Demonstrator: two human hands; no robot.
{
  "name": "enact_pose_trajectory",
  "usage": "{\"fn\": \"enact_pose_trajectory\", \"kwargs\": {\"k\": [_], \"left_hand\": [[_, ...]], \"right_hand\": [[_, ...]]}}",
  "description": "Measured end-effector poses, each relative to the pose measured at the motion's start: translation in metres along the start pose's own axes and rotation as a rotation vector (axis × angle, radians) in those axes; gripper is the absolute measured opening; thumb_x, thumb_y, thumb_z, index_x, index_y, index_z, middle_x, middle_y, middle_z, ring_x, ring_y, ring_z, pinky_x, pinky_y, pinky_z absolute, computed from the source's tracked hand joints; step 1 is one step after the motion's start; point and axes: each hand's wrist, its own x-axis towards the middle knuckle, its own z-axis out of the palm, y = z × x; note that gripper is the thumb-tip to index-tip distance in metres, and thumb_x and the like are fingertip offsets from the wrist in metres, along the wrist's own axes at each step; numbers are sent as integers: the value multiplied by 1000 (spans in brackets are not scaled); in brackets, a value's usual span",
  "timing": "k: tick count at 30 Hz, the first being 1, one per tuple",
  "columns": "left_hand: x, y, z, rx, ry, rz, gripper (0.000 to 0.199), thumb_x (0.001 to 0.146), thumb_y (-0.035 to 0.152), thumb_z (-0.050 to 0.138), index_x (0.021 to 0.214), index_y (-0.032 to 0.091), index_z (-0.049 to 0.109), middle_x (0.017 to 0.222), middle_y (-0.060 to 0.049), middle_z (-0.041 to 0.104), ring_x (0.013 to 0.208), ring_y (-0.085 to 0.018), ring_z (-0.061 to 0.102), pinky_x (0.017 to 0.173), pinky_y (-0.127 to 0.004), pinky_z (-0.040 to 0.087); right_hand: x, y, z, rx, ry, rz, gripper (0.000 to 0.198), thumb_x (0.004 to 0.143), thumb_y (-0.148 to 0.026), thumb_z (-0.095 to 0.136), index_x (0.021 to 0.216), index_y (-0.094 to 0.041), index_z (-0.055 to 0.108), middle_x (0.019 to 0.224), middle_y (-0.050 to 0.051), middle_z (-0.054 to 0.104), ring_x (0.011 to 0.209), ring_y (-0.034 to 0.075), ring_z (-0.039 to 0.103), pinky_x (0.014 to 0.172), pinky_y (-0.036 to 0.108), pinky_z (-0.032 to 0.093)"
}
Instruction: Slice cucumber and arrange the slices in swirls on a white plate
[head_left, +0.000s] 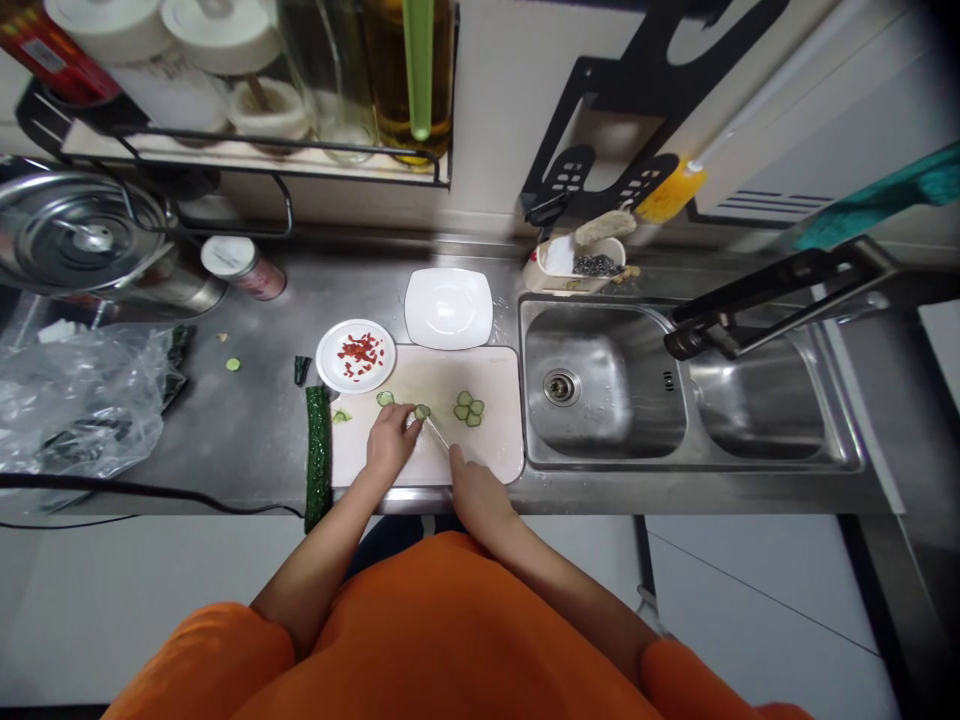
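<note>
My left hand (391, 440) is closed on a cucumber slice (422, 411) over the cutting board (491, 375). My right hand (480, 497) grips a knife (437, 433), its blade pointing up and left with the tip at that slice. Several trimmed cucumber slices (469, 408) lie grouped like petals on the right of the board. Another slice (385, 398) rests above my left hand, and green trimmings (341, 416) lie at the board's left edge. Beside the board lies a long dark green cucumber (318, 450), its near end by the counter edge.
A plate of small red pieces (358, 356) overlaps the board's upper left. Behind it sits a white plate (450, 308). The double sink (607, 380) and black faucet (720, 320) are on the right. Plastic bags (82, 400), a pot (90, 240) and a lidded can (244, 267) occupy the left.
</note>
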Motion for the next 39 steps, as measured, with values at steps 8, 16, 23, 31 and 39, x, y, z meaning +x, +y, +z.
{"fn": "enact_pose_trajectory", "kwargs": {"k": [8, 16, 23, 31, 39], "left_hand": [[0, -1, 1, -2, 4, 5, 26, 82, 29, 57, 104, 19, 64, 100, -8, 63, 95, -21, 59, 87, -31, 46], [2, 1, -1, -1, -1, -6, 26, 81, 29, 57, 104, 19, 64, 99, -8, 63, 94, -21, 59, 87, -31, 46], [5, 4, -2, -5, -11, -22, 27, 79, 30, 58, 103, 20, 64, 97, -8, 63, 93, -21, 58, 86, -32, 45], [9, 17, -9, -100, -46, -103, 13, 78, 29, 54, 80, 20, 64, 82, -2, 66, 76, -16, 59, 75, -28, 45], [21, 2, -44, -122, 88, -359, 24, 75, 39, 56, 84, 19, 66, 81, -2, 69, 75, -16, 61, 75, -27, 44]], "right_hand": [[3, -5, -4, 51, -39, 36, 37, 87, -1, 27, 121, -13, 38, 93, 15, 67, 93, 23, 64, 71, 28, 45], [2, -4, -6, 82, -65, 35, 36, 86, 0, 27, 117, -12, 40, 95, 17, 66, 93, 24, 64, 71, 30, 45], [-18, 16, -5, 78, -174, 83, 42, 84, -2, 30, 122, -16, 38, 103, 15, 64, 97, 25, 62, 72, 31, 43], [-26, 24, -6, 92, -211, 95, 48, 82, -1, 32, 126, -17, 37, 102, 14, 64, 97, 25, 60, 71, 30, 41], [-25, 30, -1, 99, -188, 77, 51, 79, 1, 31, 127, -17, 38, 99, 14, 64, 94, 24, 60, 69, 29, 41]]}}
